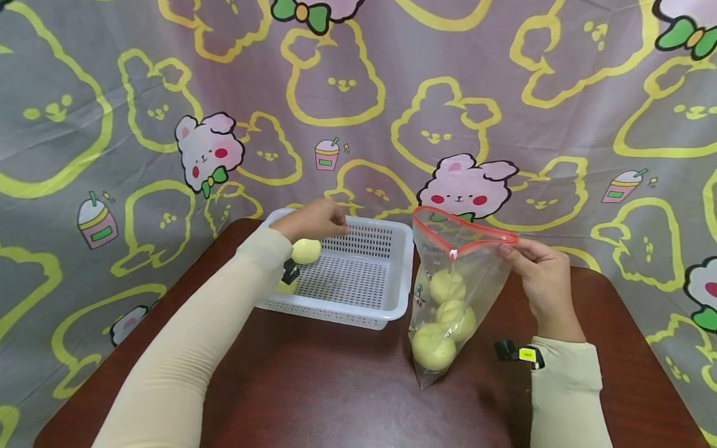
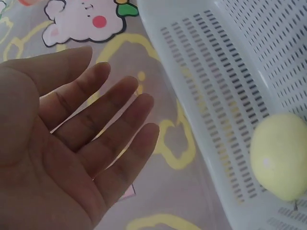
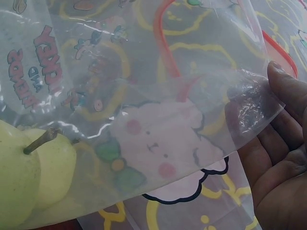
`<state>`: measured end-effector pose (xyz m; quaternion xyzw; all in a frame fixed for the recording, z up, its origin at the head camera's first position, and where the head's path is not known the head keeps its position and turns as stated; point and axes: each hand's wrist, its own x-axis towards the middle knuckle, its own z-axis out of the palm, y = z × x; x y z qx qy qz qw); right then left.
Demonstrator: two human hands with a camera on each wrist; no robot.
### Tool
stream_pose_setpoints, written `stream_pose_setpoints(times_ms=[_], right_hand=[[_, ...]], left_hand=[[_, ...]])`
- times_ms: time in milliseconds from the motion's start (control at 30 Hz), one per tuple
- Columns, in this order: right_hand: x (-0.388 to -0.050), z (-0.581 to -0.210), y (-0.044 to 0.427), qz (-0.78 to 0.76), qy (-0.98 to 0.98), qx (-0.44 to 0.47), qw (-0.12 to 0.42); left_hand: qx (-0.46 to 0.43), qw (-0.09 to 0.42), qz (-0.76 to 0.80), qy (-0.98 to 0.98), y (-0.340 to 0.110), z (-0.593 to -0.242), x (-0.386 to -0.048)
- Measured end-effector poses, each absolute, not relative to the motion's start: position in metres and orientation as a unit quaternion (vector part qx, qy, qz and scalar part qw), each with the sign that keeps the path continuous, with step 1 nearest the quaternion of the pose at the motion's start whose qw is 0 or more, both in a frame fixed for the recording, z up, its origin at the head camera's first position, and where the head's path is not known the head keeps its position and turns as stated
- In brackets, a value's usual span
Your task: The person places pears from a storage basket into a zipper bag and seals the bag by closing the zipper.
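My left hand (image 1: pixel 316 220) hovers over the left back part of the white basket (image 1: pixel 402 269), holding nothing; the left wrist view shows its fingers (image 2: pixel 117 127) relaxed and spread. Below it in the basket lies a pale yellow-green pear (image 1: pixel 306 251), with another fruit (image 1: pixel 288 285) partly hidden by the sleeve. My right hand (image 1: pixel 543 273) pinches the right end of the red-rimmed clear zip bag (image 1: pixel 493 270) between thumb and fingers. The bag's mouth is spread, and several pears (image 1: pixel 434 347) sit in its lower part. Stems show in the right wrist view.
The basket and bag stand side by side on a dark red-brown table (image 1: pixel 346 405), the bag right of the basket. A patterned curtain (image 1: pixel 347 65) with cartoon figures hangs behind the table and along its sides.
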<state>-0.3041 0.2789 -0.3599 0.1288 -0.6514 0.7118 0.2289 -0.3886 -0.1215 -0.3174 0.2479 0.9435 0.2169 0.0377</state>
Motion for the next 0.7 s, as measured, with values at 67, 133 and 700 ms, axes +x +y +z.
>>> stream_pose_setpoints(times_ms=[67, 133, 700], right_hand=[[-0.304, -0.36, 0.279, 0.713, -0.649, 0.132, 0.23], [-0.304, -0.36, 0.279, 0.716, -0.646, 0.133, 0.23], [-0.304, -0.359, 0.278, 0.713, -0.651, 0.127, 0.229]], left_hand=[[0.237, 0.042, 0.223, 0.945, -0.126, -0.319, -0.389], [0.228, 0.042, 0.228, 0.946, -0.131, -0.32, -0.391], [0.099, 0.077, 0.206, 0.971, -0.156, -0.335, -0.399]])
